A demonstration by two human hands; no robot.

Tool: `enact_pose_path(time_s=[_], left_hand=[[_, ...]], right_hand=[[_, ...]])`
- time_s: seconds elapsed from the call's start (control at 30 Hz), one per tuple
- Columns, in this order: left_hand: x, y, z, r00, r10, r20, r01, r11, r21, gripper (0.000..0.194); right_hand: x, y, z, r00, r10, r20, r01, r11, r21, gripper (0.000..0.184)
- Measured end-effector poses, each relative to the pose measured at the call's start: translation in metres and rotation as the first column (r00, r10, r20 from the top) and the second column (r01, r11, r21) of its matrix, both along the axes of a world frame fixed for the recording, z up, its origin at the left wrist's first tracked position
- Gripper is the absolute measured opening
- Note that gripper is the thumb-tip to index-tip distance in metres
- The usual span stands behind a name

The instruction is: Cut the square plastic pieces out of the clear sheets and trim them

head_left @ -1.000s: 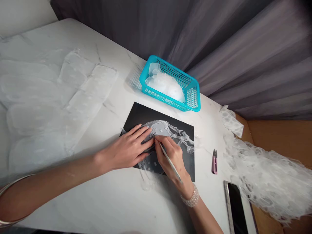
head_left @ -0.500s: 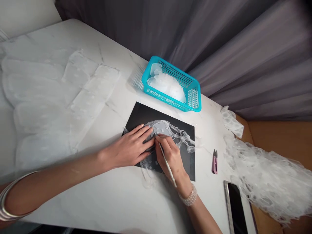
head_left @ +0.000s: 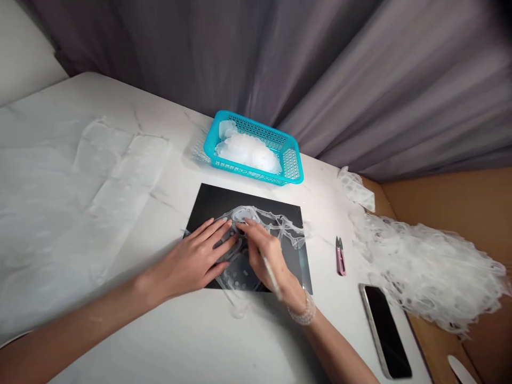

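While the left hand (head_left: pixel 202 258) rests, fingers apart, on translucent material (head_left: pixel 245 214), the right hand (head_left: pixel 269 249) clamps a slim white tool (head_left: pixel 272 280); a blue basket (head_left: pixel 256 173) stands farther off.

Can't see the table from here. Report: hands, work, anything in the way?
Left hand spread on translucent sheet over black board. Right hand gripping slim pale tool. Pink snips, phone aside, right of board.
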State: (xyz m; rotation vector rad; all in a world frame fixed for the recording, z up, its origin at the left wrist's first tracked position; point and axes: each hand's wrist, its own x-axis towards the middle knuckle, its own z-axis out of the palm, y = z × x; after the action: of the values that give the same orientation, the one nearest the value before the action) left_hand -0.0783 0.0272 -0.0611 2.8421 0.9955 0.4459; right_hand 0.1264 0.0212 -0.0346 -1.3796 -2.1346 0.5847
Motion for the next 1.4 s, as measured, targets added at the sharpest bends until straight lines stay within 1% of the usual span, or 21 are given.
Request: enact_pose_path(time_s=[0.07,0.1,0.13,0.2,0.23,0.3,0.37,0.47,0.53,0.6,0.67,0.73,0.77,0.8,0.87,1.0,1.1,1.2,1.3,1.33,1.4], left_hand=[[-0.001,0.001,-0.001,1.000,-0.009,0.006,0.009,1.000,-0.016,0.049],[-0.001,0.001,-0.001,1.000,-0.012,0.009,0.012,1.000,-0.024,0.050],[-0.002,0.001,-0.001,1.000,-0.015,0.012,0.015,0.999,-0.032,0.050],[-0.002,0.002,0.001,1.000,-0.015,0.022,0.016,0.998,-0.056,0.050],[-0.002,0.002,0.001,0.999,-0.014,0.029,0.016,0.997,-0.071,0.050],[-0.003,0.004,0.002,0.998,-0.014,0.054,0.020,0.994,-0.107,0.050],[-0.002,0.007,0.003,0.995,-0.013,0.097,0.027,0.989,-0.144,0.051],[0.002,0.011,0.009,0.979,-0.009,0.204,0.049,0.980,-0.195,0.046],[0.009,0.011,0.019,0.946,0.048,0.322,0.035,0.968,-0.249,0.036],[0.017,0.008,0.035,0.878,0.191,0.439,-0.001,0.918,-0.398,0.029],[0.024,0.002,0.053,0.778,0.401,0.484,0.012,0.760,-0.650,0.028],[0.031,-0.004,0.070,0.688,0.560,0.462,0.167,0.497,-0.851,0.032],[0.033,-0.006,0.076,0.654,0.604,0.456,0.278,0.370,-0.887,0.036],[0.035,-0.008,0.080,0.620,0.632,0.465,0.383,0.273,-0.882,0.038],[0.037,-0.010,0.084,0.557,0.673,0.486,0.514,0.181,-0.839,0.035],[0.035,-0.011,0.082,0.487,0.739,0.465,0.534,0.169,-0.828,0.026],[0.034,-0.013,0.081,0.448,0.783,0.431,0.545,0.144,-0.826,0.028],[0.034,-0.014,0.081,0.326,0.882,0.339,0.632,0.064,-0.772,0.042],[0.036,-0.013,0.079,0.309,0.925,0.224,0.749,-0.091,-0.656,0.056],[0.036,-0.013,0.079,0.320,0.927,0.196,0.772,-0.135,-0.622,0.060],[0.035,-0.011,0.076,0.329,0.932,0.149,0.802,-0.192,-0.566,0.063]], right_hand=[[0.025,0.008,0.005,0.930,-0.216,-0.297,0.178,0.973,-0.150,0.032],[0.045,0.011,0.008,0.827,-0.359,-0.433,0.279,0.930,-0.238,0.025],[0.071,0.015,0.012,0.693,-0.482,-0.536,0.355,0.876,-0.327,0.020],[0.132,0.017,0.022,0.217,-0.695,-0.685,0.519,0.677,-0.522,0.019],[0.164,0.015,0.027,0.122,-0.718,-0.685,0.555,0.621,-0.553,0.023],[0.218,0.006,0.036,0.012,-0.712,-0.702,0.628,0.552,-0.549,0.025],[0.244,-0.009,0.044,-0.042,-0.685,-0.727,0.670,0.521,-0.530,0.024],[0.224,-0.028,0.052,-0.043,-0.625,-0.779,0.627,0.591,-0.509,0.018],[0.183,-0.033,0.057,-0.030,-0.584,-0.811,0.489,0.699,-0.522,0.022],[0.138,-0.033,0.065,-0.012,-0.573,-0.820,0.308,0.778,-0.548,0.018],[0.099,-0.032,0.073,0.019,-0.578,-0.816,0.148,0.809,-0.570,0.015],[0.071,-0.032,0.079,0.046,-0.588,-0.808,0.011,0.809,-0.588,0.014],[0.061,-0.033,0.080,0.057,-0.593,-0.803,-0.050,0.802,-0.595,0.014],[0.053,-0.033,0.081,0.065,-0.594,-0.802,-0.102,0.796,-0.597,0.014],[0.044,-0.034,0.080,0.082,-0.593,-0.801,-0.181,0.781,-0.598,0.014],[0.040,-0.031,0.075,0.123,-0.597,-0.792,-0.218,0.763,-0.609,0.015],[0.040,-0.032,0.071,0.186,-0.567,-0.803,-0.102,0.801,-0.590,0.016],[0.036,-0.045,0.068,0.387,-0.490,-0.781,0.105,0.865,-0.490,0.020],[0.029,-0.060,0.069,0.648,-0.401,-0.647,0.011,0.855,-0.519,0.040],[0.028,-0.063,0.071,0.678,-0.372,-0.634,-0.053,0.835,-0.547,0.051],[0.028,-0.064,0.074,0.628,-0.358,-0.691,-0.127,0.829,-0.545,0.071]])
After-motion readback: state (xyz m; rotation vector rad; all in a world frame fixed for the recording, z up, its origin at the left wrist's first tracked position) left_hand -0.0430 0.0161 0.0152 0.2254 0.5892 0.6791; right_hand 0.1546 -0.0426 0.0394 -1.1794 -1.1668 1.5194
